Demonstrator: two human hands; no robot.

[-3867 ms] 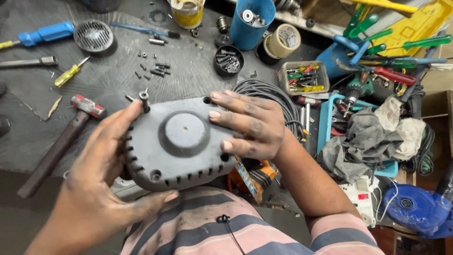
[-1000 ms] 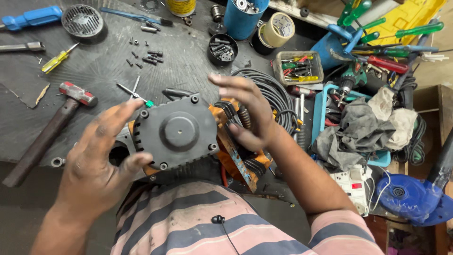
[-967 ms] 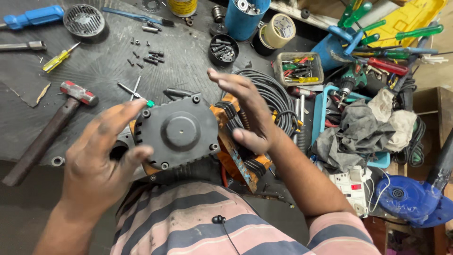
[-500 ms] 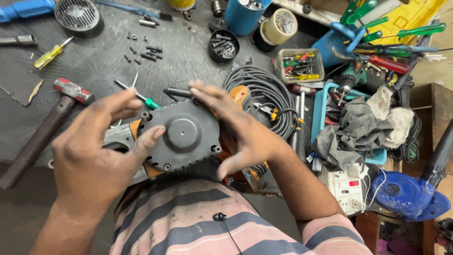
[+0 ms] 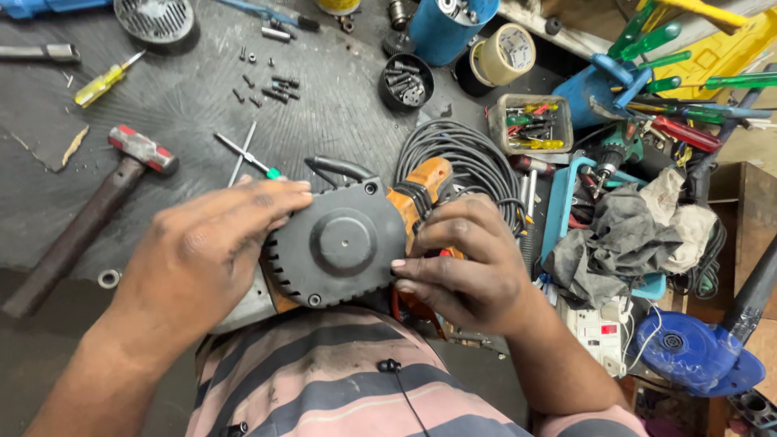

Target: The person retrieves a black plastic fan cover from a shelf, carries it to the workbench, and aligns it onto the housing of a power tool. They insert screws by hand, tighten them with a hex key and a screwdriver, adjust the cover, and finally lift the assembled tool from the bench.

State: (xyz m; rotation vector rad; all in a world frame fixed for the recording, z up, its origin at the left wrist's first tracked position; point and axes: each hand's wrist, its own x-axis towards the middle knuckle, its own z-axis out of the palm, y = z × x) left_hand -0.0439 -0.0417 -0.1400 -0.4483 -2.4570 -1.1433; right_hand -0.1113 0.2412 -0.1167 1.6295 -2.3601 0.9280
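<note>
Dark and dusty, the table (image 5: 340,105) is full of tools and small parts. Near the person's striped shirt (image 5: 340,380), both hands press on a round black cover (image 5: 336,243) that sits on an orange power tool (image 5: 425,190). The left hand (image 5: 206,251) lies flat over the left side of the cover, with its fingers spread across the top edge. The right hand (image 5: 465,263) curls around the right side, with its fingertips touching the cover's rim and the orange body, so each grip is closed on the cover. A coil of black cable (image 5: 465,158) lies just behind the orange tool. A hammer (image 5: 89,214) with a red and grey head lies to the left, well apart from the hands. A green-tipped screwdriver (image 5: 247,154) rests near the left hand's fingers. Loose black screws (image 5: 271,85) lie farther back, near a small black cup (image 5: 406,81) of screws. A yellow screwdriver (image 5: 105,81) lies at the far left.
</note>
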